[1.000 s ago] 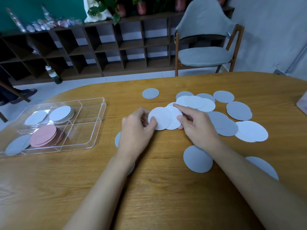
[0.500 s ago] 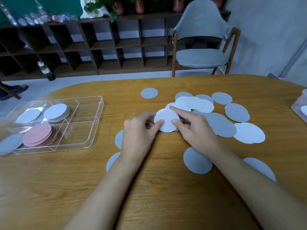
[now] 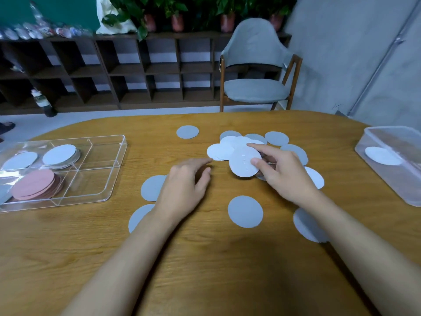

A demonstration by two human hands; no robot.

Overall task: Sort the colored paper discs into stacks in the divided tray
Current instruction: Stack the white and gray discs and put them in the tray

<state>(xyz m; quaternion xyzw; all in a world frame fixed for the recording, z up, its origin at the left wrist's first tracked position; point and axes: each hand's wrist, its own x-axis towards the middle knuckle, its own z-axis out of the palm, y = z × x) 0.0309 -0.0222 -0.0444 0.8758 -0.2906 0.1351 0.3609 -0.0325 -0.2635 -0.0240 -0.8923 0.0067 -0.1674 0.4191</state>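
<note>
Two fingers (image 3: 262, 148) of your right hand (image 3: 289, 179), thumb and index, pinched the white disc (image 3: 243, 161) by its right edge, over the scattered discs (image 3: 276, 138) on the table (image 3: 205, 270). Your left hand (image 3: 184, 188), which shared that disc half a second earlier, had let go and lay beside it, fingers loosely curled on nothing. The disc looked round, flat and faintly embossed, well right of the divided tray (image 3: 95, 176).

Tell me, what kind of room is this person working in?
Probably a home or small office room, not a workshop: a wooden table, a cushioned armchair, and a cubby shelf topped with potted plants.
</note>
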